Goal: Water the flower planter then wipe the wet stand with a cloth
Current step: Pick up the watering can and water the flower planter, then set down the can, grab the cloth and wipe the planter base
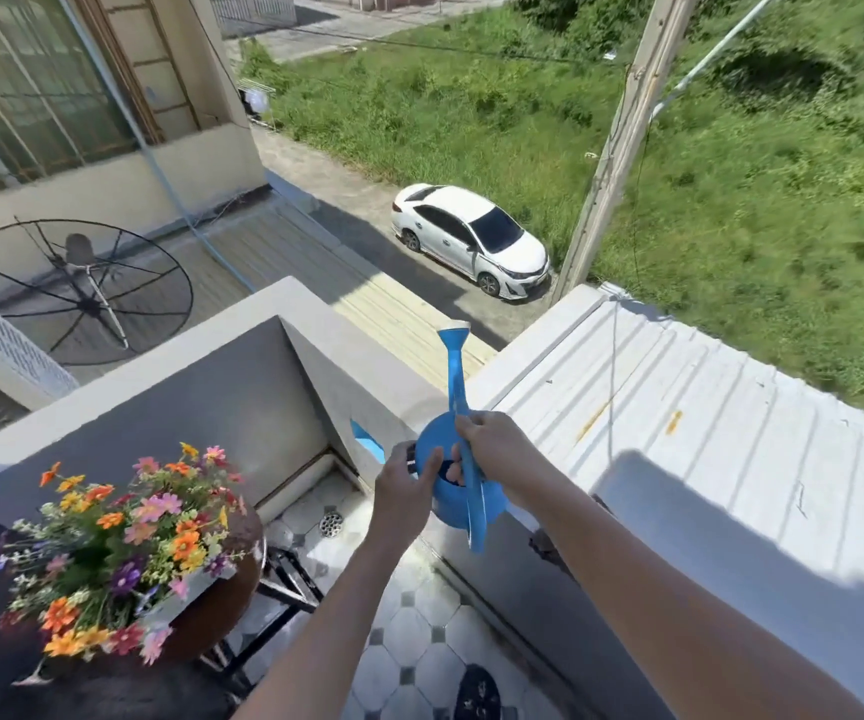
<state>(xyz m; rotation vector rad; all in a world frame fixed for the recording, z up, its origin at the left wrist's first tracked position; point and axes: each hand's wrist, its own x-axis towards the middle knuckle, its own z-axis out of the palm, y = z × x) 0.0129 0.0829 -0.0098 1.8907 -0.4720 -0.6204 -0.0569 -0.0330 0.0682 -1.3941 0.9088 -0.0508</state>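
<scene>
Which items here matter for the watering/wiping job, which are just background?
Job:
watering can, held by left hand and right hand
flower planter
stand

Background:
floor drain
satellite dish
white car
pole

No cloth in view.

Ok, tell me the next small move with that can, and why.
Probably swing the watering can left and down toward the flowers. Both hands hold it over the balcony wall, with the spout pointing up and away toward the street. The planter sits on its stand, low to the left, so no water could reach it from here.
</scene>
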